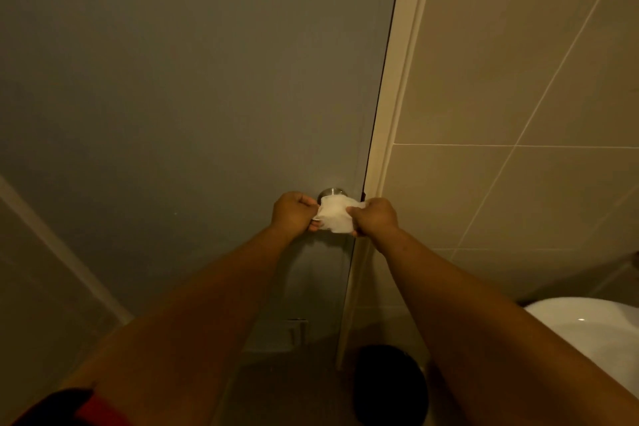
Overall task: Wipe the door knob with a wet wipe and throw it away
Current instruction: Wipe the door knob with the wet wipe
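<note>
Both arms reach forward to a grey door (190, 97), where a white wet wipe (336, 214) is stretched between the two hands right in front of the metal door knob (332, 192). The wipe covers most of the knob, so only the knob's upper rim and its round plate show above the cloth; whether the wipe presses on the metal or hangs just before it cannot be told. The left hand (294, 211) is curled closed, pinching the wipe's left edge between thumb and fingers. The right hand (375, 216) is likewise clenched, gripping the wipe's right edge in its fist. The knob sits close to the door's right edge, beside the pale door frame (397, 107), with a beige tiled wall (518, 79) beyond. Low down, a dark round bin (389, 387) stands on the floor near the frame, and a white basin (594, 346) curves in at the lower right
</note>
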Demonstrator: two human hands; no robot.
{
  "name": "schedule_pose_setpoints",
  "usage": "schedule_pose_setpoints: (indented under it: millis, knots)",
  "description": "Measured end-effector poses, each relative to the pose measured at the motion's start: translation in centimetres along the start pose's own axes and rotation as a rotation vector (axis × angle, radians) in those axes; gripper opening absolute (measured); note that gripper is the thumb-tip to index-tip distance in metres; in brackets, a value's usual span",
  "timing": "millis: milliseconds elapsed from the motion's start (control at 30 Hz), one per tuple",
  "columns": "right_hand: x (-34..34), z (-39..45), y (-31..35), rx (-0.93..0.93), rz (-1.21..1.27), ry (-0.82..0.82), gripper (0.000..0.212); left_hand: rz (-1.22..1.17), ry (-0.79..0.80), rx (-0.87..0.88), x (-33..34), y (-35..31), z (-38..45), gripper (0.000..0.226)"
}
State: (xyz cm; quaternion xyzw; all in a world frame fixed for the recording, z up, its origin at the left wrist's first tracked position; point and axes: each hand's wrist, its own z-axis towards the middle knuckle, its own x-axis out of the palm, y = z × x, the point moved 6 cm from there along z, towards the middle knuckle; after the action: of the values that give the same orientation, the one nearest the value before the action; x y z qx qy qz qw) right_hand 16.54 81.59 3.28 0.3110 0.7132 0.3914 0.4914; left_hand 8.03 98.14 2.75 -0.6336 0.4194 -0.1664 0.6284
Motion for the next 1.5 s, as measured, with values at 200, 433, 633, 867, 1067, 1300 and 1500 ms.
schedule_pose_setpoints:
  millis: [200,433,633,867,1067,1300,1500]
  knots:
    - [-0.1,-1.1,1.0,-0.290,-0.036,-0.226,0.014,0.167,-0.141,0.228,-0.3,-0.6,-0.4,0.005]
    - [1.7,-1.5,1.1,-0.431,-0.172,-0.104,0.026,0.182,0.003,0.202,0.6,-0.2,-1.5,0.026]
    - [2.1,-1.9,1.0,-0.470,-0.089,-0.073,0.037,0.320,0.058,0.223,0.7,-0.3,-1.4,0.029]
    - [2.2,-2.6,2.0,-0.673,-0.276,-0.087,0.033,0.605,-0.224,0.577,-2.7,-3.8,-1.4,0.026]
    - [3.5,-3.2,2.3,-0.709,-0.367,-0.054,0.035,1.078,-0.301,1.054,-2.5,-7.5,-3.1,0.057]
    - [4.4,-2.7,0.1,-0.173,0.356,-0.170,0.035,1.389,-0.162,1.018,-2.0,-6.9,-0.9,0.103]
    - [8.3,-2.7,-1.5,0.263,1.219,0.023,0.015,1.380,-0.190,1.032,-1.8,-7.1,-1.3,0.099]
